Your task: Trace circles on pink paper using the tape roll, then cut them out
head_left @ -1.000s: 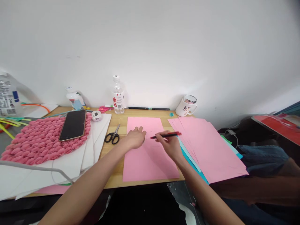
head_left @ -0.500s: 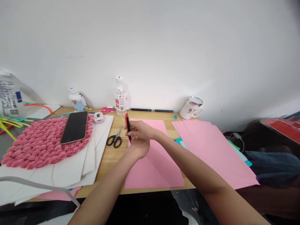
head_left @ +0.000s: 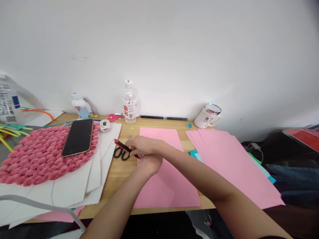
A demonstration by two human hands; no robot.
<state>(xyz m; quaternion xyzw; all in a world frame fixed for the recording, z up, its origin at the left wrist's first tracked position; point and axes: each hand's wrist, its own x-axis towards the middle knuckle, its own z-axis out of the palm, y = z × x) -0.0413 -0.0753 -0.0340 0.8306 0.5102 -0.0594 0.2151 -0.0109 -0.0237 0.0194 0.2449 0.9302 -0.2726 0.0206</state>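
Note:
My right hand (head_left: 143, 145) is closed around a black pen with a red end (head_left: 124, 146), which tilts toward the left above the black-handled scissors (head_left: 121, 153). Crossed beneath my right wrist, my left hand (head_left: 151, 163) lies at the left edge of the pink paper (head_left: 169, 186); its fingers are hidden, so I cannot tell what they do. The scissors rest on the wooden table (head_left: 117, 176), partly covered by the pen and my right hand.
A water bottle (head_left: 130, 104), a dark pen (head_left: 163, 118) and a white mug (head_left: 208, 116) stand or lie along the wall. At right is a stack of pink sheets (head_left: 236, 162). On the left, a phone (head_left: 78, 136) lies on pink paper rosettes (head_left: 42, 156) over white boards (head_left: 72, 184).
The pen has gone from nearly upright to slanting left, its red end now lower and over the scissors' handles. My right hand has moved slightly down and left. The view has shifted a little.

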